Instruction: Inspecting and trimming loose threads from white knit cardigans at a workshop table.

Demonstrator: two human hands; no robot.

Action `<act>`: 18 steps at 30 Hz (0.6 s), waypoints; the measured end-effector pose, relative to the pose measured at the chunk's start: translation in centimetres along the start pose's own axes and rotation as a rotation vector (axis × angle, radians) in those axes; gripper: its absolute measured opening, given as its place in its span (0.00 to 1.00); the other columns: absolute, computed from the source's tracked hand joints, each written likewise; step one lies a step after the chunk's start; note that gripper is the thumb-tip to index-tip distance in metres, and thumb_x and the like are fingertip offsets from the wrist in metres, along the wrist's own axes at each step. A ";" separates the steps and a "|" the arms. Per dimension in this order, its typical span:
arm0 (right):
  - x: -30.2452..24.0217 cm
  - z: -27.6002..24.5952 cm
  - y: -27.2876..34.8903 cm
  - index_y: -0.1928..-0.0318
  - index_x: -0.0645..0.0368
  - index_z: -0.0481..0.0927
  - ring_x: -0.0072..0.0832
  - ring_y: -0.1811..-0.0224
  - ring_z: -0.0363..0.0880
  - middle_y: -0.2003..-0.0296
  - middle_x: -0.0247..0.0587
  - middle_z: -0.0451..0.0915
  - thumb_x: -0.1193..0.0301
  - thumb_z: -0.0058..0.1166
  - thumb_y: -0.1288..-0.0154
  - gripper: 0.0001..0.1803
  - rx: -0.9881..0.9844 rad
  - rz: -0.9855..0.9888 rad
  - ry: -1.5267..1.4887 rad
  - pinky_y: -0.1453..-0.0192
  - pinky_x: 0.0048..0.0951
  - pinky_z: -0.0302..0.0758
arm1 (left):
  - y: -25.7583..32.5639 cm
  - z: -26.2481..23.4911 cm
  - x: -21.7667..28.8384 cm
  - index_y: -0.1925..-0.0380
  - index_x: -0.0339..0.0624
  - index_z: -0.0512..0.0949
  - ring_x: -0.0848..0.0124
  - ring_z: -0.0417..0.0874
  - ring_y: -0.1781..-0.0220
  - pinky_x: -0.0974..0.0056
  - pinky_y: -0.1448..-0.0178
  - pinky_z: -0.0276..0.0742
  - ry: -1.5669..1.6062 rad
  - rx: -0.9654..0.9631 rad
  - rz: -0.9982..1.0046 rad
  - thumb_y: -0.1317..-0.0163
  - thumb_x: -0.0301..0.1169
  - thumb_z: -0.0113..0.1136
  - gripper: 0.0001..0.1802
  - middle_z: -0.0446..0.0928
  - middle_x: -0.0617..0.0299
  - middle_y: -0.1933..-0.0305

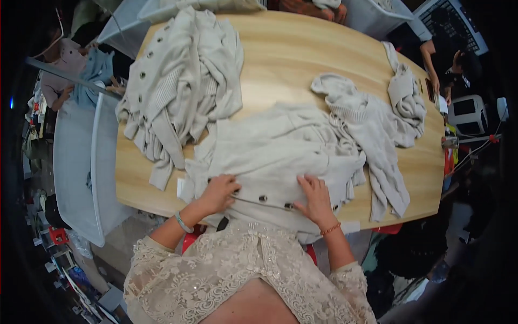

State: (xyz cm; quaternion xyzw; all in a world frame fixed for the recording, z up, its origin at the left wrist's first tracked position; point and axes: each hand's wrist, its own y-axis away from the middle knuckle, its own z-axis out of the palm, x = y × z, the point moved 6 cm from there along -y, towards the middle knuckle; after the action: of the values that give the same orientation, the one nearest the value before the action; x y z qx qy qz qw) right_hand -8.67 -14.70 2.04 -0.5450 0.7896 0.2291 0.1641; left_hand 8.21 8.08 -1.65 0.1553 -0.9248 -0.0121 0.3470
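Two hands in play, one bracelet (pixel 183 222) per wrist, both on one pale cardigan (pixel 270 167) at the near side of the desk (pixel 270 59). Left hand (pixel 217 194) is half curled at the button edge, can't tell if it's actually gripping. Right hand (pixel 315 200) is loosely spread on the knit, nothing pinched that I can see. Two dark buttons (pixel 263 198) sit between them. Further back: one heap (pixel 372 116) right, one bigger pile (pixel 183 81) left.

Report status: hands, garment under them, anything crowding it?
Left hand and right hand on beige garment near its buttons. Spread out, rumpled. Garment pile close on left, loose garment on right.
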 end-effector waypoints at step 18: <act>-0.6 4.9 4.4 0.49 0.51 0.77 0.35 0.55 0.72 0.58 0.37 0.74 0.78 0.53 0.48 0.23 0.184 -0.188 0.151 0.51 0.37 0.66 | 4.8 -1.6 -3.4 0.56 0.42 0.76 0.55 0.73 0.54 0.55 0.53 0.72 -0.242 0.379 -0.128 0.56 0.21 0.64 0.22 0.71 0.54 0.56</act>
State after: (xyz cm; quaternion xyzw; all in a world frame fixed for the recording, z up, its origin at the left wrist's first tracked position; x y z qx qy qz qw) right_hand -12.49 -10.30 -0.96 -0.6150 0.7628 0.0974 0.1742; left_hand 10.33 13.78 -1.96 0.2735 -0.9337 0.1212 0.1965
